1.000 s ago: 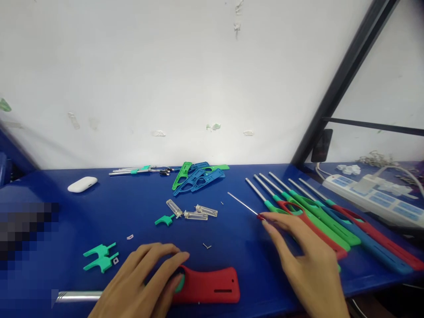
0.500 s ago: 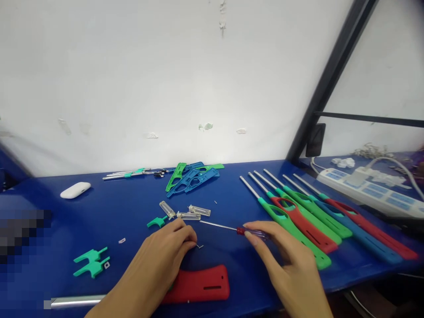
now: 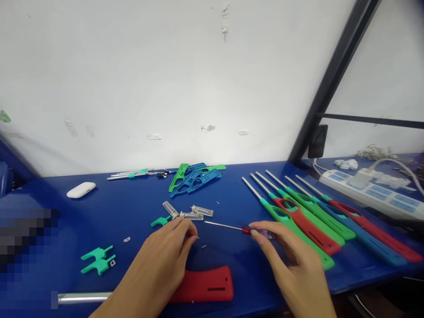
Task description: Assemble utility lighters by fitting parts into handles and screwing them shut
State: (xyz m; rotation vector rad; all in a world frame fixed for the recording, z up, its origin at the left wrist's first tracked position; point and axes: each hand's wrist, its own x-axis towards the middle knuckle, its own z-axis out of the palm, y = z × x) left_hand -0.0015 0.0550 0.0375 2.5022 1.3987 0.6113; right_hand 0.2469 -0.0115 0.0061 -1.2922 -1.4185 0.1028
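My right hand (image 3: 291, 260) is closed around the red-and-clear handle of a screwdriver (image 3: 247, 230), whose thin shaft points left, just above the table. My left hand (image 3: 168, 256) pinches what looks like a small screw (image 3: 198, 238), only its tip showing past the fingertips. Near those fingers another small metal screw (image 3: 204, 246) lies on the blue table. Under my left hand and wrist is a red-handled lighter (image 3: 207, 285) with a long metal tube, its middle hidden. Several clear fuel tanks (image 3: 202, 211) and a green trigger piece (image 3: 160, 221) lie beyond the left hand.
Several long lighters (image 3: 304, 221) lie in a row at right, beside a white power strip (image 3: 371, 190). Blue and green handle shells (image 3: 195, 179) and metal tubes (image 3: 124, 176) lie along the wall. Green triggers (image 3: 98, 259) and a white case (image 3: 81, 190) are at left.
The small screw by my left fingertips now lies apart from them on the table. The view has shifted slightly; my right hand still holds the screwdriver in nearly the same place.
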